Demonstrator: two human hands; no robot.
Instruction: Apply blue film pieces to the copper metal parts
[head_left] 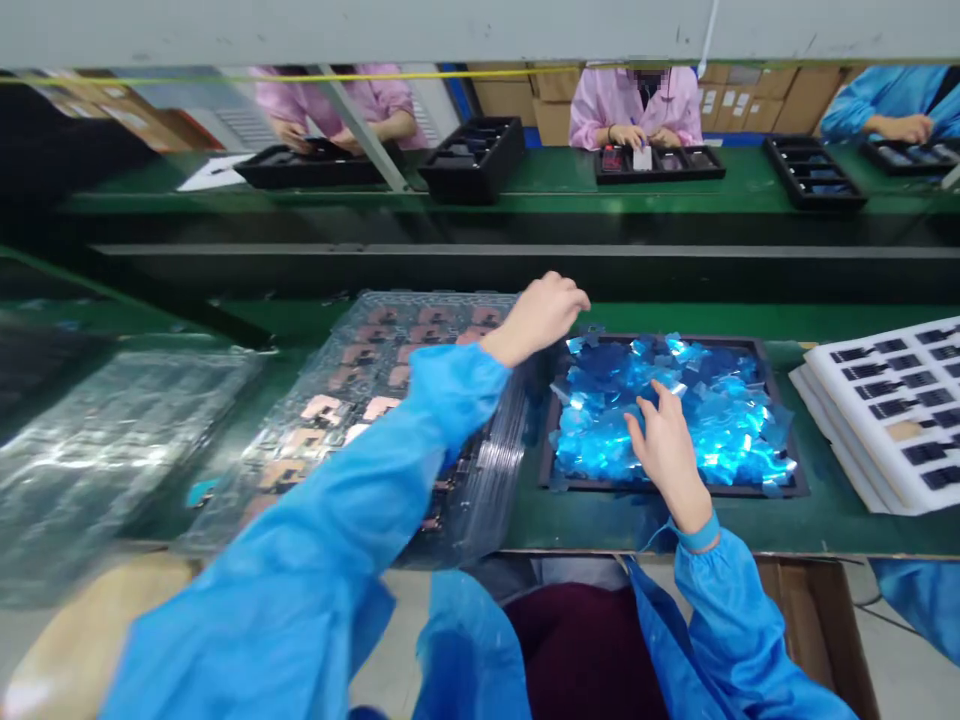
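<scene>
My left hand (544, 312) is raised between a stack of clear plastic trays and a dark shallow tray (801, 482). Its fingers are loosely bent, and I see nothing held in them. Thin blue film pieces (720, 425) heap up in the dark tray, and some hang over its rim. Over this heap my right hand (664, 440) reaches in with fingers spread, close to the shiny film. Copper-coloured flat parts (304, 442) sit in the pockets of the top clear tray (495, 470), partly hidden by my left sleeve.
More clear trays (112, 430) lie at the left. White foam trays with black parts (892, 400) are stacked at the right. Across the bench, people in pink and blue coats work at black boxes (476, 160). A dark post (180, 300) slants down at the left.
</scene>
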